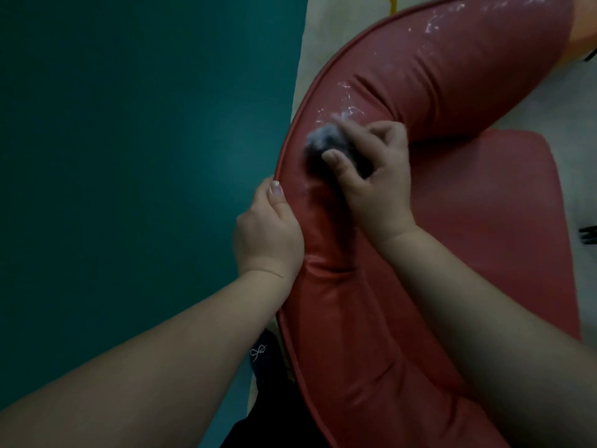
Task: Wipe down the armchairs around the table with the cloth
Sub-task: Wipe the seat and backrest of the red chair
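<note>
A red leather armchair [429,92] fills the right half of the view, its curved padded backrest arcing from the bottom centre to the top right. White smears mark the backrest top. My right hand [374,179] grips a bunched dark grey cloth [326,142] and presses it on the backrest, just below the smears. My left hand [268,231] holds the backrest's outer edge, thumb lying on the piping, the other fingers hidden behind it.
The chair's flat red seat cushion [504,221] lies to the right. A dark teal floor area [129,156] covers the left, with a pale floor strip [339,24] beside the chair. A small dark object [588,234] shows at the right edge.
</note>
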